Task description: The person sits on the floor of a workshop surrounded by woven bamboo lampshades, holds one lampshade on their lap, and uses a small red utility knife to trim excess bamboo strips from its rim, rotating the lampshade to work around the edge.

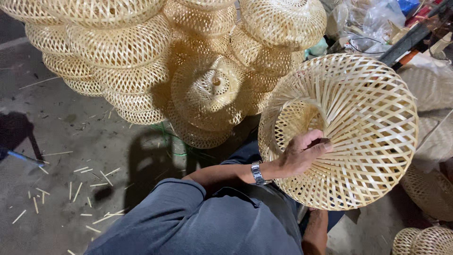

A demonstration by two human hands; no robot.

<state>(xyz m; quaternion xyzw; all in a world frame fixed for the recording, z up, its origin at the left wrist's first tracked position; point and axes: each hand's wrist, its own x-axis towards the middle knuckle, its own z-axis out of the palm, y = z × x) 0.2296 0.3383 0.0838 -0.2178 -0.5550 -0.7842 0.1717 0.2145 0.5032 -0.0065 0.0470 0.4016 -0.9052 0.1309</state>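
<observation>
A round woven bamboo shade (368, 108) with an open lattice stands tilted in front of me, its central opening toward the left. My left hand (302, 153), with a metal watch on the wrist, grips the rim of that opening, fingers hooked inside. My right forearm (315, 231) rises from below and passes behind the shade's lower edge. The right hand itself is hidden by the shade.
A big cluster of finished bamboo shades (141, 61) is piled at the back left and centre. More woven pieces (424, 241) lie at the right and bottom right. Bamboo splinters (89, 189) litter the concrete floor on the left. Plastic bags (373, 19) sit at the top right.
</observation>
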